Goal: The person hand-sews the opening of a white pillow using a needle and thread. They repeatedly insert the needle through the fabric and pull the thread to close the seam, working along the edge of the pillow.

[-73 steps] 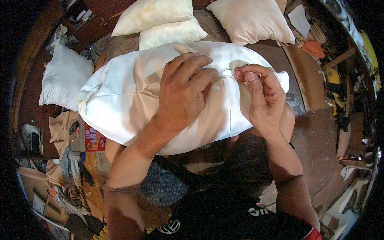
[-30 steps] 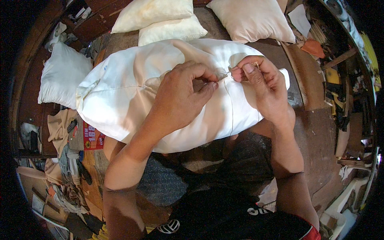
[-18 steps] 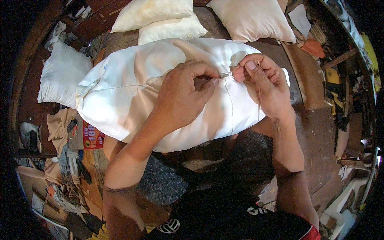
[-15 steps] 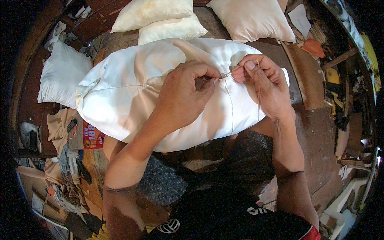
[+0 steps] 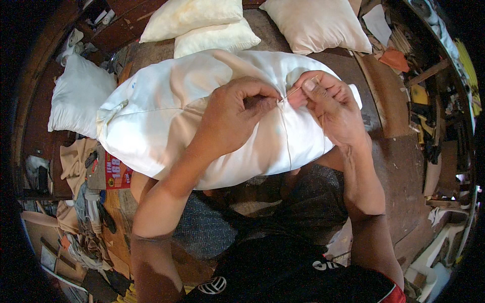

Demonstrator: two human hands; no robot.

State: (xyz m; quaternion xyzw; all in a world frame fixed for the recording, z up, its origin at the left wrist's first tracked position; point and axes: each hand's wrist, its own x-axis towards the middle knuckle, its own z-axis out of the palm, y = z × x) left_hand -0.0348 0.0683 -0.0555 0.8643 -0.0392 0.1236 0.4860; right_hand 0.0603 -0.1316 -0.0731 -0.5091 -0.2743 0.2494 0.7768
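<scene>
Across my lap lies a large white stuffed pillow point(image 5: 242, 166), its fabric gathered into a pucker along the seam. My left hand point(image 5: 235, 113) is closed in a pinch on the cloth at the pucker. Just to the right, my right hand point(image 5: 336, 103) pinches a thin thread point(image 5: 294, 92) that runs in a straight line from the pucker to its thumb and forefinger. Whether a needle is in those fingers is too small to tell. Strands of thread also hang down the pillow's front.
Two cream pillows point(image 5: 217, 38) are stacked beyond, with another pillow point(image 5: 323, 25) at far right and a white one point(image 5: 83, 93) at left. Crumpled cloths point(image 5: 78, 161) lie on the left. Wood pieces and tools point(image 5: 424, 116) crowd the right side.
My right fingers have turned slightly, and the thread between them and the pucker now looks straighter. My left hand keeps its pinch, and the pillow has barely shifted.
</scene>
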